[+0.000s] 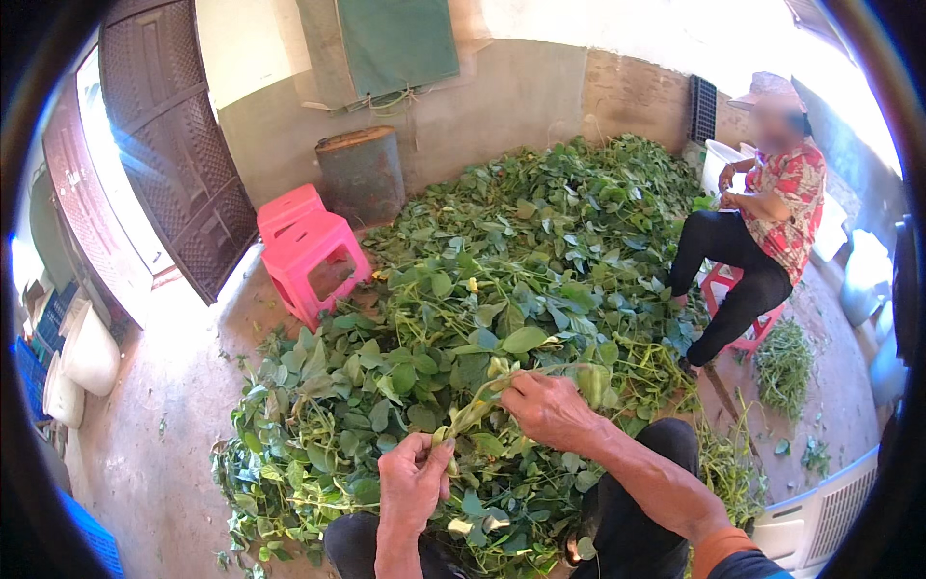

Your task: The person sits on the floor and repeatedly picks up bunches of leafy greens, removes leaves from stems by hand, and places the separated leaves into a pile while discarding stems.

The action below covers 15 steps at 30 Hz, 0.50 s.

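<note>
Both hands hold one leafy bean plant stem with green pods (474,414) in front of my knees. My left hand (416,474) pinches its lower end between thumb and fingers. Higher up and to the right, my right hand (550,405) is closed around the upper part, and a thin end with a leaf sticks out past the knuckles. Beneath and beyond both hands spreads a large heap of cut green bean plants (521,289), with leaves, stems and some pods showing. What lies inside my right fist is hidden.
Another person (778,195) sits at the right on a red stool (752,329). Pink plastic stools (311,253) stand left of the heap by a metal drum (362,174). A pile of stripped greens (785,369) and a white plastic crate (821,506) lie at right; white buckets (90,347) at left.
</note>
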Tool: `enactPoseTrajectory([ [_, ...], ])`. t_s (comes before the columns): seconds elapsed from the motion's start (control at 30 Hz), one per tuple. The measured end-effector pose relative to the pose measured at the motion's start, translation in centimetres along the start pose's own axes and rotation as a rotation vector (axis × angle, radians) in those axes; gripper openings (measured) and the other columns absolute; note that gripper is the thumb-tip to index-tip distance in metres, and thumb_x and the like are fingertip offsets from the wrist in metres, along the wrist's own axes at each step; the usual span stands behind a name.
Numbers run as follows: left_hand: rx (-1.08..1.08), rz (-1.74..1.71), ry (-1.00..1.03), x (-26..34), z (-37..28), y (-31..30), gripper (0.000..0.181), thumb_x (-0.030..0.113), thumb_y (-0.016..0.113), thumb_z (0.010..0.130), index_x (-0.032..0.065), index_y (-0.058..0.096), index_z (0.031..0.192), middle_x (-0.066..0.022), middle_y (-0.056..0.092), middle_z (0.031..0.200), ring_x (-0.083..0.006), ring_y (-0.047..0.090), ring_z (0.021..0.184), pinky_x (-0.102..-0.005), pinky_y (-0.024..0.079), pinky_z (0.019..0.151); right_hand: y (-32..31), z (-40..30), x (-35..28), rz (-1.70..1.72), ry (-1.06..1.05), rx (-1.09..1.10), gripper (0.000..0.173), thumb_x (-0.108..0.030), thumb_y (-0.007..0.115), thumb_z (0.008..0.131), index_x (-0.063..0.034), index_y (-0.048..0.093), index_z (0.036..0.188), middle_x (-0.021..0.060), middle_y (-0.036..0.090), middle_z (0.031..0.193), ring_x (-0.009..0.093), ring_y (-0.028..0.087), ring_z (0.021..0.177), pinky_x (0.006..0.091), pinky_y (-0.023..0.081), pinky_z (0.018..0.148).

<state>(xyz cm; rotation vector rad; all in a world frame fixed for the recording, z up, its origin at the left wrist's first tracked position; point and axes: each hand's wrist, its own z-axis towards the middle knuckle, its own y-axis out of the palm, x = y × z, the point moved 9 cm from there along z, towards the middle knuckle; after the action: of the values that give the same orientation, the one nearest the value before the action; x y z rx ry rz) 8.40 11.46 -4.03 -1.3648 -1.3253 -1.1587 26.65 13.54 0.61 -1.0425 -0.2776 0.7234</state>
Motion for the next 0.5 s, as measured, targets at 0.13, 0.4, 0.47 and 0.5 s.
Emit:
enactPoseTrajectory([
  [0.13,-0.020,-0.043,-0.041,-0.5,-0.1,0.4,0.016,0.008,0.069,0.091,-0.0083,0.065,0.090,-0.0049,0.062,0.067,-0.0063,0.046,0.044,-0.0234,0.033,0.040,0.9,0.4,0.3,-0.097,0.004,-0.021,0.017,-0.004,0.063,0.071,-0.0016,0.057,0.087,0.0103,0.053,0.085,0.028,0.062,0.077,0.0390,0.051,0.056],
  [0.4,0.045,-0.160,-0.069,-0.9,0.2,-0.5,0.019,0.010,0.068,0.093,-0.0074,0.063,0.088,-0.0047,0.060,0.066,-0.0072,0.047,0.044,-0.0242,0.036,0.039,2.8,-0.6,-0.3,0.093,0.141,-0.114,0.013,-0.010,0.065,0.081,-0.0015,0.058,0.086,0.0114,0.056,0.081,0.031,0.062,0.072,0.0425,0.051,0.057],
  [0.47,0.065,-0.192,-0.059,-0.8,0.3,-0.9,0.017,0.009,0.067,0.093,-0.0065,0.063,0.088,-0.0062,0.062,0.069,-0.0080,0.048,0.044,-0.0241,0.037,0.039,2.7,-0.8,-1.1,0.330,0.211,-0.122,0.020,-0.019,0.068,0.089,0.0008,0.062,0.088,0.0138,0.059,0.077,0.034,0.063,0.069,0.0452,0.049,0.058],
  [0.5,0.070,-0.199,-0.051,-0.7,0.2,-0.9,0.017,0.010,0.067,0.093,-0.0050,0.063,0.087,-0.0062,0.062,0.068,-0.0080,0.047,0.043,-0.0241,0.036,0.039,3.1,-0.8,-1.4,0.408,0.210,-0.129,0.021,-0.019,0.070,0.088,0.0012,0.063,0.087,0.0143,0.060,0.077,0.035,0.063,0.069,0.0452,0.048,0.058],
])
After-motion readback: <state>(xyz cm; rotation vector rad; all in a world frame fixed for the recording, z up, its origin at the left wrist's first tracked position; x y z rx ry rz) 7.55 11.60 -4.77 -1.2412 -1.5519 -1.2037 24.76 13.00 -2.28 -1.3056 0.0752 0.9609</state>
